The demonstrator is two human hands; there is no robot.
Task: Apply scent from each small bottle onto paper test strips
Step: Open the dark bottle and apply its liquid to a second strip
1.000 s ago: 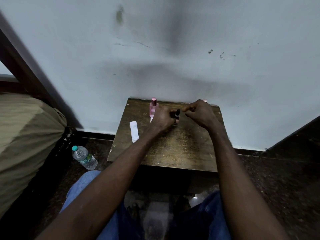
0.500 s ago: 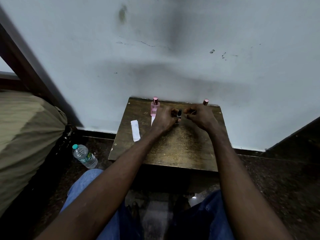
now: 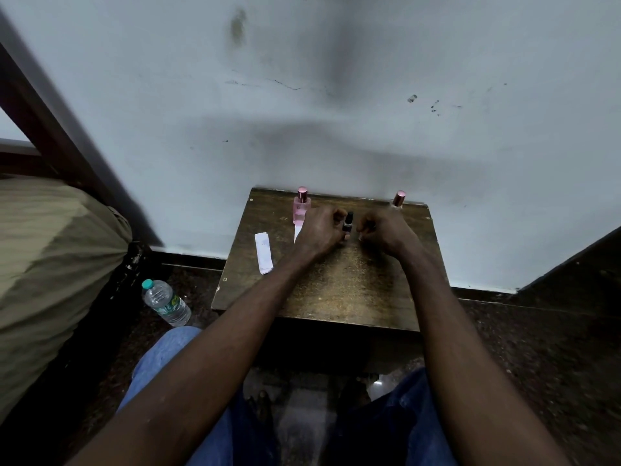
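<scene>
On the table [image 3: 319, 297], far half, near the wall: left hand [image 3: 319, 230] grips a dark bottle [image 3: 347, 224], upright. Can't tell if its base is on the wood or just off it. Right hand [image 3: 383, 230] is just beside the bottle, not touching it, with fingers curled in. It may be pinching a cap or something small, but that's too small to tell.

Other bottles: pink bottle [image 3: 301, 207] stands capped just behind the left hand. Third bottle [image 3: 399, 199] is behind the right hand, only its rose cap and neck showing. Both sit at the back edge by the wall.

Strips: one strip [image 3: 263, 252] lies flat, left of the left hand and apart from it. Second strip [image 3: 297, 232] pokes out from under the left hand, next to the pink bottle.

My read: the dark bottle is the one in work, probably being opened or about to be applied. Unconfirmed.

Doing it well:
- Hold the bottle upright and low on the body so the neck is free.
- Bring the strip tip to the bottle, not the reverse.
- One strip per scent, and wet ends shouldn't touch.
- Mind the right knuckles: the third bottle is right behind and easy to knock.
- Recap before setting down.
</scene>
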